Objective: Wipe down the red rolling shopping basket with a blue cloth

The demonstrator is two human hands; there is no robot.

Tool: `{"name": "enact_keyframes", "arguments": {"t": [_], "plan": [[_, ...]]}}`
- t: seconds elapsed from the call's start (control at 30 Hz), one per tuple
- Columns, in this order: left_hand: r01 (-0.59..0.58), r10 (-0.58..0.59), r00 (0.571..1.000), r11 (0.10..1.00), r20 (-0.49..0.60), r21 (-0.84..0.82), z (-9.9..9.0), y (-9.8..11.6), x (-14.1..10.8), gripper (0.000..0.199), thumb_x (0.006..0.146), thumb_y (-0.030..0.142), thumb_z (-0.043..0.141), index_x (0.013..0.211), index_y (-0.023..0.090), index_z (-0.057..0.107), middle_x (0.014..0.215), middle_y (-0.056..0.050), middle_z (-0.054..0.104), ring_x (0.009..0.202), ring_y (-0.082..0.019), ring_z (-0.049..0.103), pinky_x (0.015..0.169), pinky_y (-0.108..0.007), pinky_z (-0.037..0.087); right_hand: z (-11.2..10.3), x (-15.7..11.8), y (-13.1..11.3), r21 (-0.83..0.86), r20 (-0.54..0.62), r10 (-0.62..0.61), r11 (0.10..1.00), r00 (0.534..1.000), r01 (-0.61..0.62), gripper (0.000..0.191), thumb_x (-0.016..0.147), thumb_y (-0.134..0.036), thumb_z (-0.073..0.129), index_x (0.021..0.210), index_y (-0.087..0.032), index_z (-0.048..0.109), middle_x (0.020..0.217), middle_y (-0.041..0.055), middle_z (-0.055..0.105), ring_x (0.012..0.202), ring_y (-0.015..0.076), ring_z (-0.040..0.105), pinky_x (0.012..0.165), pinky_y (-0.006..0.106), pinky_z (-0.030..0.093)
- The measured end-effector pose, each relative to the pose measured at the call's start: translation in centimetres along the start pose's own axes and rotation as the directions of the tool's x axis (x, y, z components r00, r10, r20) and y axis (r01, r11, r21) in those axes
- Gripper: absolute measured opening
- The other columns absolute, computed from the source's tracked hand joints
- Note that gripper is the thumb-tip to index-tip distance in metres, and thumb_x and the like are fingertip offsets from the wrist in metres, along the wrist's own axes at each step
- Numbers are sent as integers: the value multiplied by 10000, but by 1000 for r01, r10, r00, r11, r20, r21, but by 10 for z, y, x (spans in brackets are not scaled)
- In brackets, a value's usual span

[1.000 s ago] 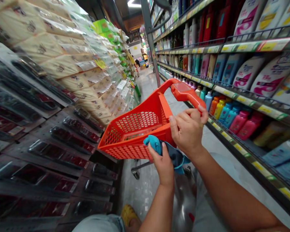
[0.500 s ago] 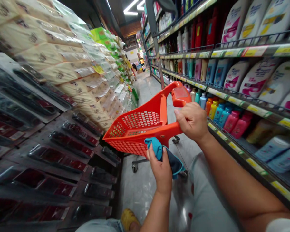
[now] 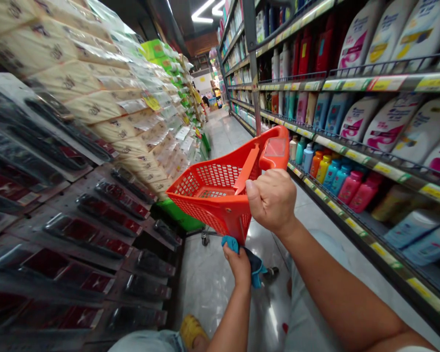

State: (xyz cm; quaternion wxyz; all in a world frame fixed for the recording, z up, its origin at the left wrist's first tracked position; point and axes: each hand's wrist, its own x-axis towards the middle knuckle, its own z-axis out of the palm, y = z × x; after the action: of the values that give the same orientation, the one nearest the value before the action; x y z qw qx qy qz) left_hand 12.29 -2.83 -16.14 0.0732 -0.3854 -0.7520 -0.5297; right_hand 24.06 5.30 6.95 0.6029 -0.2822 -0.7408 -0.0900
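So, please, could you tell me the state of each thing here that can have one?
Left hand: closed on the blue cloth
Blue cloth: bunched at the fingers, hanging loose below
Right hand: gripping the cart handle
Red cart: nothing visible inside
Pink bottles: upright, capped
Ceiling light: lit
Yellow shoe: worn

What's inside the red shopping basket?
The red basket shows no goods, just some floor and holed walls; its near wall and slanted bar hide the rest, so something may lie unseen.
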Motion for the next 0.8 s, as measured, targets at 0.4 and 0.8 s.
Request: {"name": "enact_keyframes", "arguments": {"t": [0.4, 0.8], "plan": [[-146, 143, 989, 970, -28, -196, -104, 132, 87, 369, 933, 319, 542, 1293, 240, 550, 1214, -93, 597, 1171, -236, 586, 1046, -406, 462, -3, -4, -48, 148, 201, 10, 988, 980, -41, 396, 1017, -259, 424, 685, -199, 631, 703, 57, 680, 768, 208, 591, 869, 404, 424], [-419, 428, 900, 901, 83, -108, -166, 170, 56, 769, 912, 343, 597, 1585, 296, 229, 1480, -118, 540, 1233, -285, 639, 909, -401, 596, -47, -19, -52, 816, 302, -60, 533, 951, -225, 673, 936, -675, 514, 1479, -277, 498, 1479, 95, 551, 1368, 268, 535, 1155, 415, 441]]}}
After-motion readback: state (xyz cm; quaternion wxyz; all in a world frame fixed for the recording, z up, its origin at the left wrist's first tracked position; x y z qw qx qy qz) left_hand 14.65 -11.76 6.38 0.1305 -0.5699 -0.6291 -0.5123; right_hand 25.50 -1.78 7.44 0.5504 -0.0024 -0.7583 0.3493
